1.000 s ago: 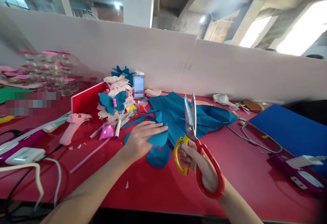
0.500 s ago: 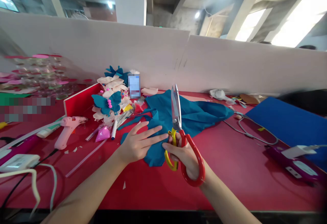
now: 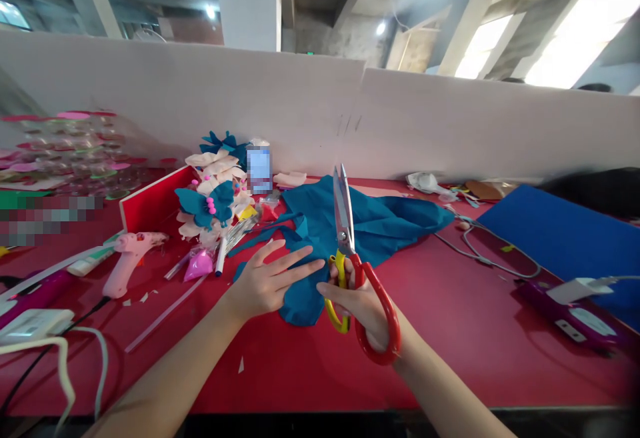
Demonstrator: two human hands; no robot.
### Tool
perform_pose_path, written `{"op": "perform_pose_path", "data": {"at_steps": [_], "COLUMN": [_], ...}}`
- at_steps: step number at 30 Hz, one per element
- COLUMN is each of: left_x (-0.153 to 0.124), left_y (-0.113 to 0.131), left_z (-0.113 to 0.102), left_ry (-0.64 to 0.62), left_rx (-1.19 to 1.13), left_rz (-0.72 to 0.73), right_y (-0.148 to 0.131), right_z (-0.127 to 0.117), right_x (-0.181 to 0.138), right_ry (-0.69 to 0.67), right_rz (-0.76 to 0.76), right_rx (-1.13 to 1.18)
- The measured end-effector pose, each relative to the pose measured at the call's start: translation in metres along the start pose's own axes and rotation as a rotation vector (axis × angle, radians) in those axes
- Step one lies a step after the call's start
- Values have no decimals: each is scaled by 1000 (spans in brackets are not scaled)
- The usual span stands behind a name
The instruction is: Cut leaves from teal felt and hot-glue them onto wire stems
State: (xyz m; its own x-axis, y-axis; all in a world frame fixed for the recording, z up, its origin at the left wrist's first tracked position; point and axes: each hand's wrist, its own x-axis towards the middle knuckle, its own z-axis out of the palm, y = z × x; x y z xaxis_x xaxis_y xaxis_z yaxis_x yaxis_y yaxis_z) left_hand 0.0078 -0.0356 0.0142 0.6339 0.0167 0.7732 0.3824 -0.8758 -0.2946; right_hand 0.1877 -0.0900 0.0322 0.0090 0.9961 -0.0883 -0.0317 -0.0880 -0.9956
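Observation:
A pair of scissors [image 3: 344,215] with one yellow and one red handle is in my right hand [image 3: 363,301], blades together and pointing up and away. My left hand [image 3: 267,280] has its fingers spread over a cut piece of teal fabric [image 3: 303,301] on the red table, partly covering it. Its fingertips come close to the scissors' yellow handle. Behind both hands a larger crumpled sheet of teal fabric [image 3: 395,221] lies spread, with narrow strips trailing off to the left.
At the left are a pink glue gun [image 3: 123,261], a marker [image 3: 221,256], a bag of pink material [image 3: 199,265] and teal and white fabric flowers [image 3: 207,205]. A phone [image 3: 259,170] stands behind. To the right lie a blue board [image 3: 550,228], a cable and a purple power strip [image 3: 570,315].
The whole scene has shifted slightly left as the view turned. Both hands, the scissors and the fabric keep nearly the same positions relative to each other.

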Motion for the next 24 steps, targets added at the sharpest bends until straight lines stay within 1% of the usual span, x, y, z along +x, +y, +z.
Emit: {"op": "perform_pose_path", "data": {"at_steps": [2, 3, 4, 5, 7, 8, 9, 11, 12, 13, 17, 20, 22, 24], "left_x": [0, -1, -1, -1, -1, -1, 1, 4, 6, 7, 10, 9, 10, 12], "left_y": [-1, -2, -3, -4, -6, -7, -6, -4, -3, -1, 6, 8, 9, 11], "left_z": [2, 3, 6, 8, 14, 16, 17, 19, 20, 21, 23, 23, 23, 22], "left_ry": [-11, -2, 29, 73, 148, 145, 109, -15, -52, -59, 78, 110, 89, 37], "left_rx": [-12, -41, -91, -168, -432, -623, -832, -1192, -1291, -1333, -1358, -1397, -1394, -1403], "left_rz": [-39, -98, -194, -332, -660, -805, -920, -1061, -1110, -1157, -1292, -1374, -1381, -1356], "right_y": [1, 0, 0, -1, -2, -3, -4, -5, -6, -7, -7, -4, -3, -3], "right_z": [-2, -3, -5, -6, -9, -10, -11, -13, -13, -14, -16, -19, -20, -21], "right_x": [0, 0, 1, 1, 3, 4, 5, 6, 6, 6, 7, 10, 14, 16], "right_ry": [5, 4, 5, 6, 12, 16, 18, 15, 10, 3, 11, 27, 22, 9], "right_rz": [-11, -25, -47, -75, -134, -154, -162, -159, -154, -151, -171, -170, -172, -182], "right_rx": [-21, -33, -47, -66, -121, -154, -189, -255, -279, -298, -347, -396, -404, -399]}}
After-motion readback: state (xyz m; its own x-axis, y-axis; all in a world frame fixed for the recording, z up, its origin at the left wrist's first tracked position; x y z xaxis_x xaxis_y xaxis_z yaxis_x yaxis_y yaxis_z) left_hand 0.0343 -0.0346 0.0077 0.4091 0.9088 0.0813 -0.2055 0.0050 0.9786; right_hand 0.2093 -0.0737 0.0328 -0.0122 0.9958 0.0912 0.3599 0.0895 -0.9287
